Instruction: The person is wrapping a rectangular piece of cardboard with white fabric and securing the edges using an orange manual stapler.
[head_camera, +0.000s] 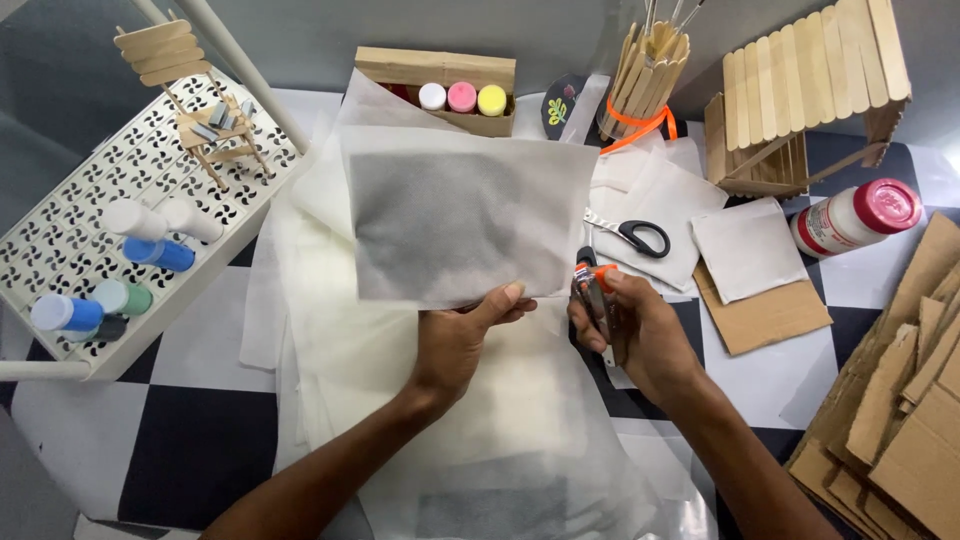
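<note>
pinching a white paper sheet (455, 215) by its lower edge, the left hand (462, 335) lifts it above the tabletop's middle; the right hand (630, 330) grips orange-handled scissors (592, 290). a red-capped glue bottle (855, 215) lies near the right edge, a wooden paint-pot box (440, 85) at the far edge.

Cardboard pile (900, 420) cut off at right edge; scissors (595, 300) partly hidden inside right hand (640, 335).
</note>
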